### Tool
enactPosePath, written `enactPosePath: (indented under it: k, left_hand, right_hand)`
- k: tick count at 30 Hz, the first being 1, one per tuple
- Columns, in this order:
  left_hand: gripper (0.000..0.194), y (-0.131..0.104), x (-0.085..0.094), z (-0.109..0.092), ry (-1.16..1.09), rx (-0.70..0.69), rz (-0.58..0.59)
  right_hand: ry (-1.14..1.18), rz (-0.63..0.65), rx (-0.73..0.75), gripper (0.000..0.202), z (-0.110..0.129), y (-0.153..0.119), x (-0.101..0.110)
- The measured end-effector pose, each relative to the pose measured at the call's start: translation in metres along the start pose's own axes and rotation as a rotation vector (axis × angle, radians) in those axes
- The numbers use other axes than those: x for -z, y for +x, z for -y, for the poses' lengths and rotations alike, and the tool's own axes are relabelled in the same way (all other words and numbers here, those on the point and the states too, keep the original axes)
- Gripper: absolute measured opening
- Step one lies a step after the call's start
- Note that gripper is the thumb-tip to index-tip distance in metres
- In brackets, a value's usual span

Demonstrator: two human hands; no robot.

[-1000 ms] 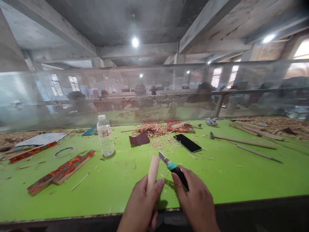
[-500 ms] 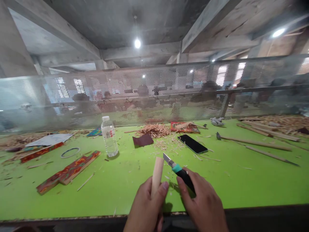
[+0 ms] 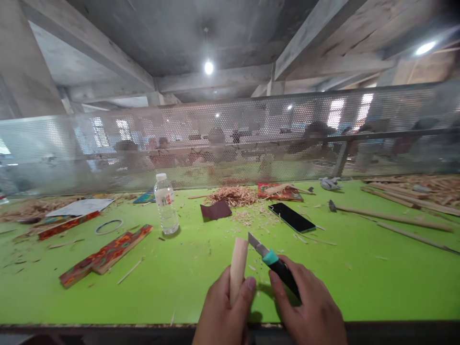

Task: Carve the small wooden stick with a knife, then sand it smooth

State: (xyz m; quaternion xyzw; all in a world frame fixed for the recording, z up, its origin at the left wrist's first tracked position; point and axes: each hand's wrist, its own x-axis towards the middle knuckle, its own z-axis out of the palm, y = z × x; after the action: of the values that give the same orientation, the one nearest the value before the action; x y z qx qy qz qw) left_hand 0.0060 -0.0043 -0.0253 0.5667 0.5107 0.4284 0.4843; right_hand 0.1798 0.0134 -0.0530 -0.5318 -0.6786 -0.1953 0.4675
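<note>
My left hand [image 3: 228,304] is closed around a pale wooden stick [image 3: 238,268], which points up and away from me with its far end bare. My right hand [image 3: 311,302] grips a utility knife [image 3: 282,273] with a black handle and a teal collar. Its blade is out, angled up to the left, with the tip just right of the stick's top and a small gap between them. Beyond both hands lie a dark red piece of sandpaper [image 3: 216,211] and a black phone [image 3: 292,217].
A water bottle [image 3: 166,206] stands left of centre. Painted wooden pieces [image 3: 108,254] lie on the green table [image 3: 151,302]. Wood shavings [image 3: 233,195] are heaped before a perforated metal screen [image 3: 194,143]. A long-handled tool [image 3: 388,215] lies on the right, people beyond the screen.
The whole scene has shifted slightly right in view, hands included. Both hands keep their grips, and the knife stays beside the stick's top.
</note>
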Motion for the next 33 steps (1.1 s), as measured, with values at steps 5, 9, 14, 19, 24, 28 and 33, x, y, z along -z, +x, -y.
enactPosePath:
  k: [5, 9, 14, 19, 24, 28, 33]
  left_hand:
    - [0.059, -0.001, -0.001, 0.002, 0.039, -0.064, -0.058]
    - [0.064, -0.004, -0.004, -0.002, -0.008, 0.03, -0.028]
    - [0.065, -0.007, -0.006, -0.01, -0.073, 0.087, -0.012]
    - [0.066, -0.004, -0.007, -0.009, -0.084, 0.1, -0.034]
    - [0.059, -0.004, -0.009, -0.009, -0.009, 0.045, -0.111]
    - [0.058, -0.005, -0.012, -0.009, 0.051, 0.071, -0.123]
    - [0.062, -0.004, -0.014, -0.006, 0.029, 0.103, -0.111]
  right_hand:
    - [-0.012, -0.007, -0.003, 0.04, -0.001, 0.001, -0.001]
    - [-0.018, 0.007, -0.001, 0.04, 0.0, 0.001, -0.001]
    - [-0.03, 0.023, -0.022, 0.042, 0.001, 0.0, -0.001]
    - [-0.028, 0.024, -0.02, 0.043, 0.0, 0.0, -0.003]
    - [-0.026, 0.05, -0.024, 0.042, -0.001, 0.0, -0.003]
    - [-0.023, 0.053, -0.025, 0.043, -0.001, 0.0, -0.003]
    - [-0.035, 0.055, -0.012, 0.044, 0.0, 0.0, -0.002]
